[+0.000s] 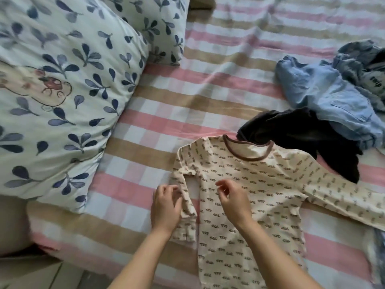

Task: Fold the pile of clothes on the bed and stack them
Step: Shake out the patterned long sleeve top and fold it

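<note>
A cream long-sleeved top (260, 197) with small dark prints and a brown collar lies flat on the striped bed sheet (187, 101). Its left sleeve (187, 207) is folded down beside the body; the right sleeve stretches out to the right. My left hand (165, 207) rests at that folded sleeve, its fingertips touching or pinching the sleeve's edge. My right hand (234, 200) hovers over the top's chest with fingers loosely curled, holding nothing. Behind the top lies a pile with a dark garment (291, 132), a light blue denim piece (333, 97) and darker blue clothes (362, 59).
A large quilt (62, 90) with blue leaf prints covers the bed's left side, and a matching pillow (158, 24) lies at the back. The bed's near edge and floor (41, 272) show at the lower left.
</note>
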Action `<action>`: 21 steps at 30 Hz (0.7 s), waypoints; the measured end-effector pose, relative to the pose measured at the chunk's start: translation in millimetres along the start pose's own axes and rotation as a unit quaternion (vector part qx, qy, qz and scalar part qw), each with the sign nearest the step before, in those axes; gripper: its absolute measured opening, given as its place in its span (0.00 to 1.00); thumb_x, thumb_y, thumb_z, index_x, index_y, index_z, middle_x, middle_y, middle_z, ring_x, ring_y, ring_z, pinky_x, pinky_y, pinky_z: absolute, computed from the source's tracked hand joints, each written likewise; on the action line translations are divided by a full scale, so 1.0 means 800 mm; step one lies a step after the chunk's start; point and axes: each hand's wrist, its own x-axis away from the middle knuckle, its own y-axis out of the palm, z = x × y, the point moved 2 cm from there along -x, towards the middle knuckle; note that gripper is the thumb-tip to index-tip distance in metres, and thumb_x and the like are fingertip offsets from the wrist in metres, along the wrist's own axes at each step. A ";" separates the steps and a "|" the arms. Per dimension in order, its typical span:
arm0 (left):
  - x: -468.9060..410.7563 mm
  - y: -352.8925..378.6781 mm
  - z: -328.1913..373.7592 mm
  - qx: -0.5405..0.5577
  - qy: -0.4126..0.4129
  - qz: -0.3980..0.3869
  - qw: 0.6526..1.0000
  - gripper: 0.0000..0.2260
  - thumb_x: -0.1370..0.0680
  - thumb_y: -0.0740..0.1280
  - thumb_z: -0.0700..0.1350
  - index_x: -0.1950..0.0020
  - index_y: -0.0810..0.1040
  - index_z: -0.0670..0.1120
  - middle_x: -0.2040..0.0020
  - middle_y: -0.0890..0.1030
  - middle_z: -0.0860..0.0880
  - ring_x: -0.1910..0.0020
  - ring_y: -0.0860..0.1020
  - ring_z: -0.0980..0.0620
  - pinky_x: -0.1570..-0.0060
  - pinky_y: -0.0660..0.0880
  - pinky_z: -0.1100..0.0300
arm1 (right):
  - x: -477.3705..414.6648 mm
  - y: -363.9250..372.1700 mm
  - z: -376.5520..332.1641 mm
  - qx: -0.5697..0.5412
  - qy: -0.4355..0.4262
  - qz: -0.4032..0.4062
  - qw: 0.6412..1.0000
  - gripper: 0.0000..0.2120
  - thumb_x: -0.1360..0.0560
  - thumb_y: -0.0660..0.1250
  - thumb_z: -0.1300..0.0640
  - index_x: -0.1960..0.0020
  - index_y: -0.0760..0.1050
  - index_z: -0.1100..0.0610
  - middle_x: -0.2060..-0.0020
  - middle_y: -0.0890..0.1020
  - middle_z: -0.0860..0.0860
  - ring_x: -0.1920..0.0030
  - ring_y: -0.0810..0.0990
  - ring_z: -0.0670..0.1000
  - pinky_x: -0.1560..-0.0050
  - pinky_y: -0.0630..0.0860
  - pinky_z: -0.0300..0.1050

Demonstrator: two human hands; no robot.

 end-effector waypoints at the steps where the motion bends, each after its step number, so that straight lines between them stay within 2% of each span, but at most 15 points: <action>1: 0.005 0.000 -0.011 0.004 -0.034 -0.012 0.999 0.16 0.26 0.69 0.44 0.41 0.73 0.44 0.43 0.71 0.46 0.41 0.69 0.48 0.48 0.66 0.62 | 0.001 0.017 -0.009 0.002 0.005 -0.026 1.000 0.07 0.23 0.63 0.60 0.47 0.77 0.55 0.54 0.80 0.47 0.56 0.78 0.45 0.55 0.77 0.42; 4: 0.022 0.008 -0.038 0.008 -0.121 -0.063 0.991 0.23 0.29 0.70 0.52 0.39 0.69 0.44 0.41 0.68 0.47 0.39 0.67 0.49 0.43 0.66 0.59 | 0.007 0.063 -0.028 0.029 0.034 -0.116 0.992 0.08 0.23 0.63 0.56 0.46 0.76 0.54 0.52 0.81 0.49 0.54 0.79 0.48 0.51 0.78 0.46; 6: 0.032 0.016 -0.047 -0.004 -0.156 -0.100 0.983 0.19 0.28 0.69 0.53 0.44 0.72 0.43 0.43 0.72 0.46 0.42 0.70 0.47 0.43 0.68 0.57 | 0.011 0.085 -0.033 0.064 0.045 -0.138 0.987 0.08 0.24 0.64 0.54 0.46 0.75 0.54 0.52 0.81 0.49 0.52 0.78 0.49 0.50 0.77 0.49; 8: 0.039 0.019 -0.051 -0.020 -0.164 -0.128 0.978 0.11 0.26 0.67 0.50 0.52 0.75 0.43 0.46 0.75 0.45 0.45 0.72 0.46 0.46 0.69 0.56 | 0.013 0.102 -0.037 0.084 0.055 -0.133 0.986 0.09 0.25 0.65 0.53 0.47 0.75 0.54 0.53 0.80 0.49 0.53 0.78 0.51 0.52 0.77 0.50; 10: 0.040 0.015 -0.054 0.016 -0.164 -0.131 0.978 0.07 0.25 0.65 0.46 0.60 0.74 0.44 0.51 0.76 0.45 0.50 0.74 0.46 0.52 0.68 0.59 | 0.015 0.114 -0.041 0.081 0.062 -0.123 0.987 0.10 0.26 0.66 0.53 0.46 0.74 0.55 0.53 0.80 0.50 0.52 0.78 0.52 0.51 0.76 0.51; 11: 0.040 0.010 -0.056 0.054 -0.171 -0.123 0.976 0.09 0.24 0.65 0.45 0.63 0.71 0.45 0.57 0.76 0.46 0.54 0.74 0.46 0.58 0.66 0.60 | 0.017 0.117 -0.043 0.063 0.067 -0.121 0.988 0.12 0.26 0.66 0.54 0.45 0.74 0.55 0.53 0.80 0.50 0.52 0.78 0.52 0.51 0.76 0.51; 14: 0.032 -0.024 -0.075 0.184 -0.211 -0.052 0.959 0.12 0.26 0.68 0.44 0.67 0.68 0.46 0.69 0.74 0.50 0.65 0.73 0.49 0.70 0.64 0.62 | 0.024 0.129 -0.055 -0.053 0.093 -0.112 0.988 0.15 0.27 0.68 0.57 0.42 0.73 0.58 0.55 0.80 0.52 0.52 0.79 0.52 0.48 0.76 0.51; 16: 0.024 -0.055 -0.092 0.250 -0.221 0.030 0.942 0.11 0.28 0.70 0.41 0.67 0.69 0.44 0.71 0.72 0.50 0.72 0.72 0.55 0.75 0.64 0.68 | 0.028 0.137 -0.067 -0.134 0.101 -0.107 0.980 0.17 0.27 0.69 0.58 0.40 0.71 0.56 0.54 0.79 0.51 0.54 0.78 0.48 0.49 0.77 0.47; 17: 0.020 -0.070 -0.100 0.287 -0.225 0.074 0.928 0.11 0.28 0.70 0.39 0.66 0.70 0.44 0.71 0.73 0.50 0.74 0.72 0.58 0.76 0.65 0.70 | 0.029 0.143 -0.075 -0.156 0.095 -0.108 0.977 0.17 0.27 0.69 0.58 0.40 0.70 0.55 0.53 0.78 0.51 0.55 0.78 0.46 0.50 0.77 0.41; 19: 0.008 -0.098 -0.116 0.343 -0.233 0.154 0.897 0.09 0.28 0.69 0.36 0.60 0.70 0.45 0.65 0.76 0.49 0.68 0.75 0.56 0.72 0.71 0.68 | 0.029 0.155 -0.089 -0.167 0.067 -0.106 0.978 0.18 0.27 0.69 0.60 0.39 0.70 0.54 0.51 0.77 0.51 0.56 0.75 0.41 0.55 0.73 0.30; 21: -0.005 -0.119 -0.131 0.354 -0.222 0.215 0.883 0.09 0.27 0.69 0.36 0.54 0.69 0.45 0.59 0.77 0.48 0.60 0.76 0.50 0.63 0.75 0.59 | 0.026 0.161 -0.102 -0.150 0.027 -0.104 0.983 0.17 0.26 0.67 0.62 0.39 0.70 0.55 0.50 0.76 0.52 0.54 0.74 0.44 0.52 0.72 0.31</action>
